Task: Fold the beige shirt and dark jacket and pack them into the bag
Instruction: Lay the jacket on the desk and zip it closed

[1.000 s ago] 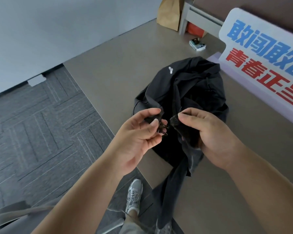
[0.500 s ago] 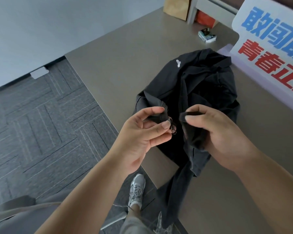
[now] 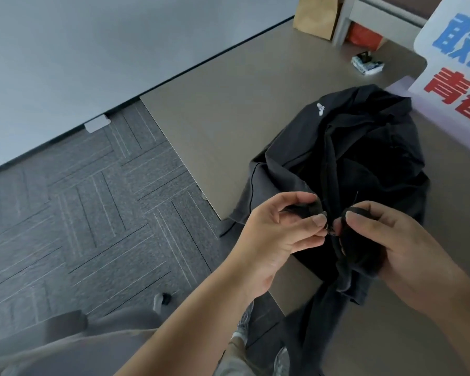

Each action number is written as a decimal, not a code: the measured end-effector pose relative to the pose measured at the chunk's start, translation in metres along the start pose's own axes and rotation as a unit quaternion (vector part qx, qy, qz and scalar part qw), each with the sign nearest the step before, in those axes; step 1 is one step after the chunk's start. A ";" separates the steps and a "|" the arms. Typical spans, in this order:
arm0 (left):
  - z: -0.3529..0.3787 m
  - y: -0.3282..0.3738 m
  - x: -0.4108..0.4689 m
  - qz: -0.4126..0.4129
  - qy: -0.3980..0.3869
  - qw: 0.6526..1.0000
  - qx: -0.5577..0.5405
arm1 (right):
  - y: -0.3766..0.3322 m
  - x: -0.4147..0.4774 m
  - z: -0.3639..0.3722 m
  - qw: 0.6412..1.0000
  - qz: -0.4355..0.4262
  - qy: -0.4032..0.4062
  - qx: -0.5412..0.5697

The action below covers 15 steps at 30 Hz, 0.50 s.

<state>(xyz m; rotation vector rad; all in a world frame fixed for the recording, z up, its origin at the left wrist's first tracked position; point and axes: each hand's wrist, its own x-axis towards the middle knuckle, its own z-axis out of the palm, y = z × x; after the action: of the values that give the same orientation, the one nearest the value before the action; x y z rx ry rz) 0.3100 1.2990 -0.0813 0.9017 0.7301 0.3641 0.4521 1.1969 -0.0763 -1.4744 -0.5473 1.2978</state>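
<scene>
While the jacket [image 3: 345, 169] lies bunched on the table [image 3: 228, 109], its hem hanging off the near edge, the left hand [image 3: 277, 237] pinches one front edge and the right hand [image 3: 402, 245] pinches the other. Thumbs and forefingers nearly meet at the zipper [image 3: 331, 231] between them. A paper bag [image 3: 316, 16] stands well beyond the fingers.

The jacket [image 3: 364, 158] is coloured black and marked with a small white logo [image 3: 321, 108]. The table [image 3: 228, 118] is finished in dull grey-brown. The carpet [image 3: 92, 199] is patterned in dark grey striped tiles. The sign [image 3: 459, 63] is printed white with blue and red characters.
</scene>
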 end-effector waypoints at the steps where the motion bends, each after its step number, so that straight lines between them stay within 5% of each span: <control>1: -0.001 -0.001 0.001 -0.002 0.000 1.000 0.003 | 0.001 0.000 0.001 1.000 -0.004 0.005 0.002; 15: -0.009 -0.019 0.025 -0.057 -0.031 0.993 0.101 | 0.020 0.008 -0.003 0.996 0.063 0.034 -0.046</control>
<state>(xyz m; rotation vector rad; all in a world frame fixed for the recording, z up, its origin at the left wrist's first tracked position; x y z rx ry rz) 0.3216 1.3073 -0.1109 1.0515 0.7672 0.1632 0.4514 1.1959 -0.0979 -1.6447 -0.4811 1.3299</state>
